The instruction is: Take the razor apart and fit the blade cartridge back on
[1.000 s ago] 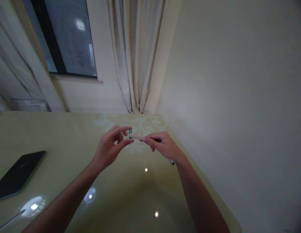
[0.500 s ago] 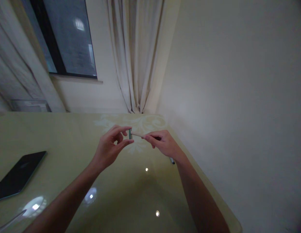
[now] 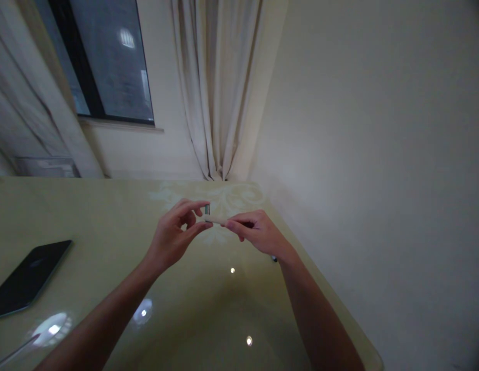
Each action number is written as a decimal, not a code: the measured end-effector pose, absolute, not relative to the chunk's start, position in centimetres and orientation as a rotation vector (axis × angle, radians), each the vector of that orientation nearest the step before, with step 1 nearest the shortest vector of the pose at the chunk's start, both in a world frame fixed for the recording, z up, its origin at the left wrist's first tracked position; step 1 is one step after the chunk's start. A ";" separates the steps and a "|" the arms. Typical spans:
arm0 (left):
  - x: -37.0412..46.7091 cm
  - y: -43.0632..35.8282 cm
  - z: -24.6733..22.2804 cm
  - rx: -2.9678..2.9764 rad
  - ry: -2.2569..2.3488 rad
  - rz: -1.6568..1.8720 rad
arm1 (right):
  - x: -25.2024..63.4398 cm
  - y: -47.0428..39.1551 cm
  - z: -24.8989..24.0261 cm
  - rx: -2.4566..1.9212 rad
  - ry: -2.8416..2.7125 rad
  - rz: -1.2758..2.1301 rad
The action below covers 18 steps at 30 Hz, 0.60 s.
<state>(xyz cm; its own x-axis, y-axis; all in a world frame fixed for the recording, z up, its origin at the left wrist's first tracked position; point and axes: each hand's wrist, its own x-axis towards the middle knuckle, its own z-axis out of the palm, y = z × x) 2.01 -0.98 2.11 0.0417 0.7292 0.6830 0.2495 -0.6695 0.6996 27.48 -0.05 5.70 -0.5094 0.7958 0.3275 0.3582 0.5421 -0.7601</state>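
Note:
My left hand [image 3: 175, 232] pinches a small, thin green board [image 3: 207, 209] upright by its two ends, between the thumb and a fingertip. My right hand [image 3: 253, 226] is closed around a slim, pale stick-like tool [image 3: 216, 220]. The tool's tip lies against or just in front of the board's lower end, close to my left thumb. Its other end is hidden inside my right hand. A small dark-tipped object [image 3: 274, 258] shows partly past my right wrist; the wrist covers the rest of it.
The glossy greenish table [image 3: 197, 309] extends under both arms. A dark, flat tablet-like device [image 3: 33, 278] lies at the left. The tip of a thin rod [image 3: 19, 351] shows at the lower left. A wall [image 3: 359, 170] borders the right edge, and curtains [image 3: 216, 93] hang behind.
My right hand has shifted slightly left and down. The pale tool's tip has gone from about the middle of the board to its lower end. My left hand stays in place.

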 end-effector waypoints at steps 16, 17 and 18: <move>1.8 -0.5 1.5 1.978 1.032 1.654 | 26.4 0.5 4.8 -0.939 -2.044 0.741; 1.8 -0.5 1.5 1.980 1.035 1.657 | 26.4 0.5 4.7 -0.928 -2.046 0.742; 1.8 -0.5 1.5 1.981 1.034 1.660 | 26.3 0.6 4.6 -0.929 -2.044 0.734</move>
<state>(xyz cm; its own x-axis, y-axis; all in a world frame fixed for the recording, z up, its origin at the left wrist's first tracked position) 1.82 -0.47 1.46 0.0444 0.7208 0.6917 0.3035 -0.6694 0.6781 26.32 0.61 4.57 -0.4470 0.8006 0.3990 0.3639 0.5702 -0.7365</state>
